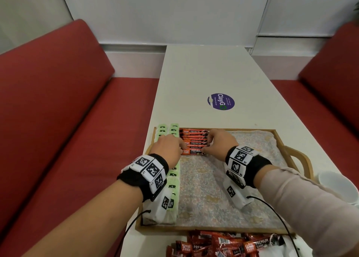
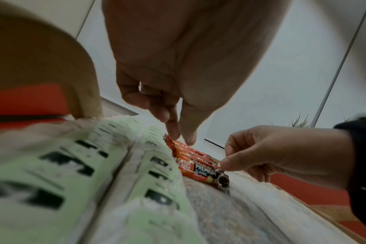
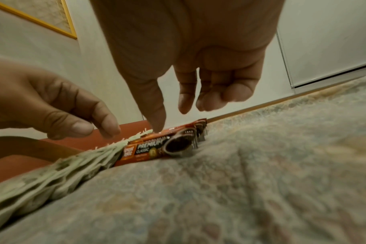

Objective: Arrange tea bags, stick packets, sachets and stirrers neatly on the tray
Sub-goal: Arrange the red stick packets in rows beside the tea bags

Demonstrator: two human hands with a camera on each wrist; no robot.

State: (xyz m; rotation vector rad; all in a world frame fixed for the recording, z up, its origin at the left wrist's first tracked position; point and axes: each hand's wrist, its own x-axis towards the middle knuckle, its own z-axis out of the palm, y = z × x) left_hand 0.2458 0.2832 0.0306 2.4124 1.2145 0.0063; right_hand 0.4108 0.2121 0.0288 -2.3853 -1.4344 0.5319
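Along the left edge of the wooden tray (image 1: 279, 130) I see two columns of pale green tea bags (image 1: 173, 129) lying on the floral cloth (image 1: 213, 188), overlapping like shingles; just beside them, in the far left part of the tray, the red stick packets (image 1: 194, 140) lie in a tight row, each one crosswise; my left hand (image 1: 168, 148) reaches over the tea bags, forefinger and thumb tip pressed down on the left ends of the packets, other fingers curled, nothing gripped; my right hand (image 1: 219, 141) sits at the row's right end, thumb on the nearest packet, fingers loosely bent above it, and I cannot tell whether they pinch it; near the tray's front edge a loose heap of red packets (image 1: 223, 245) lies on the white table (image 1: 204, 72); a white cup (image 1: 338, 186) stands right of the tray handle.
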